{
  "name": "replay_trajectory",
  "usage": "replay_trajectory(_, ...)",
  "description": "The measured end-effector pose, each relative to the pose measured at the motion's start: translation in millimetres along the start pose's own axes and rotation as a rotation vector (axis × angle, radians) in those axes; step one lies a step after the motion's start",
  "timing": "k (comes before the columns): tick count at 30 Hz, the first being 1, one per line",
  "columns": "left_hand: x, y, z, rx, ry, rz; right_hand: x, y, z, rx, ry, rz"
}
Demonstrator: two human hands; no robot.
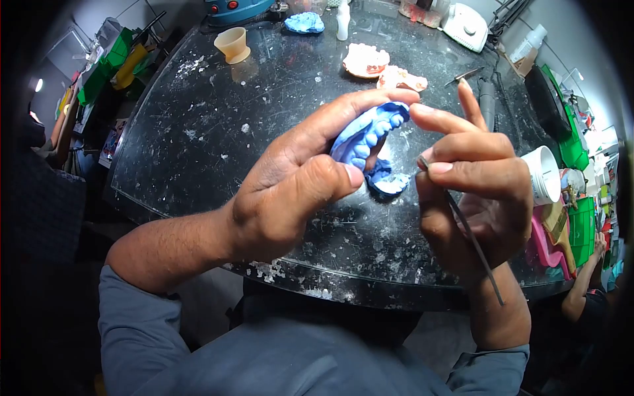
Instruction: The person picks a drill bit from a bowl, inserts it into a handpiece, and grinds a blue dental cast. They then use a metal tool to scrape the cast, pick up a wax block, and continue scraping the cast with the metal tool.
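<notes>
My left hand (290,178) is closed around a blue dental cast (371,137), thumb at its near edge and index finger along the far rim. The row of moulded teeth faces right. My right hand (472,178) pinches a thin dark metal hand tool (472,231) between thumb and fingers; its long shaft slants down past the wrist. The tool's upper end is near the thumb tip, a short way right of the cast. Behind the held cast, a second blue cast piece (388,183) lies on the black table (198,158).
Two pinkish-white dental casts (366,61) lie farther back, with a thin pointed tool (465,76) to their right. A rubbery beige cup (232,46), a blue lump (304,23) and a small white bottle (343,21) stand along the back. A white tub (543,175) is at right; other people's arms show at both sides.
</notes>
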State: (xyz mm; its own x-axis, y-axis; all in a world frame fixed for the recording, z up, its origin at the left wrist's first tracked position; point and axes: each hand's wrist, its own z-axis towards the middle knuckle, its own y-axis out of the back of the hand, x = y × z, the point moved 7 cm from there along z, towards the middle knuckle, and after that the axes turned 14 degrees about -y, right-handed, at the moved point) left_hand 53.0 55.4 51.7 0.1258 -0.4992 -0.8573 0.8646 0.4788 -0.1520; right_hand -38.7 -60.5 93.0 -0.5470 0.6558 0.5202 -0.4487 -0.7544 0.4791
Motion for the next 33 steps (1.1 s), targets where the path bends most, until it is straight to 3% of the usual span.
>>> replay_trajectory(3,0,3,-2,-0.006,0.113,0.008,1,-4,1,-0.005,-0.004,-0.015)
replay_trajectory(12,4,1,2,-0.019,0.058,-0.228,-7,3,1,-0.012,-0.066,-0.002)
replay_trajectory(21,0,8,7,-0.132,-0.058,-0.219,2,2,-3,-0.022,-0.028,0.076)
replay_trajectory(23,3,8,7,-0.16,0.006,-0.26,-5,4,-5,-0.052,-0.135,0.124)
replay_trajectory(31,4,10,6,-0.218,0.045,-0.264,-6,3,-4,-0.086,-0.135,0.118)
replay_trajectory(32,4,10,5,-0.216,0.054,-0.262,-10,5,-5,-0.225,-0.115,0.16)
replay_trajectory(33,5,12,5,-0.215,0.053,-0.259,-9,7,-5,-0.228,-0.112,0.162)
